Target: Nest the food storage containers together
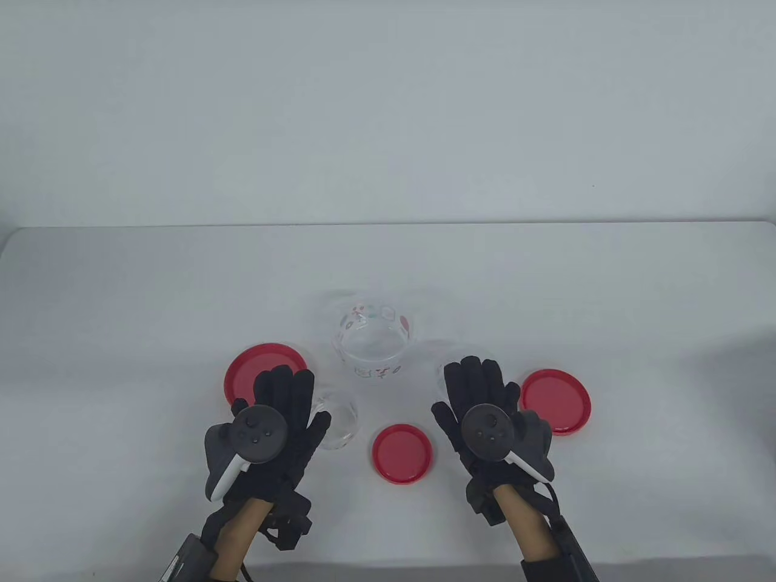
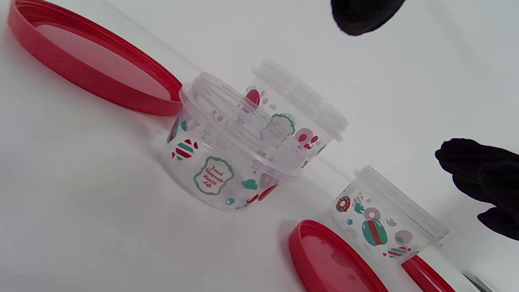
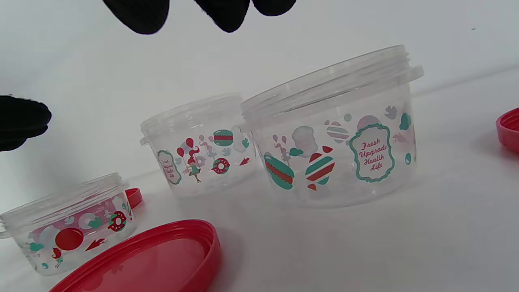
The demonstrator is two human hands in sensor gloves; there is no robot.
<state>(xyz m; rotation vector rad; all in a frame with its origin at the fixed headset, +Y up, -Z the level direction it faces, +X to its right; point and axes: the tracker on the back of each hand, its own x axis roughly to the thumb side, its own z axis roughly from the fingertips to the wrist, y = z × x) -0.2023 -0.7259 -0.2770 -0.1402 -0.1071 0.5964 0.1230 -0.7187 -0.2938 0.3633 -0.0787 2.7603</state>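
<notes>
Step in hand: the approach, nothing nested yet. Three clear printed containers are standing apart on the tabletop (image 1: 121, 303), their lids off. The left hand (image 1: 273, 418) is hovering, fingers spread and holding nothing, over the small container (image 1: 339, 421). The right hand (image 1: 485, 412) is hovering likewise released over the large container (image 3: 332, 134), which the table view mostly hides. The medium container (image 1: 371, 345) is sitting between and beyond them. Red lids (image 1: 402, 453) are lying flat nearby. Next move probably calls for gripping the medium container and lowering it upright into the large one.
</notes>
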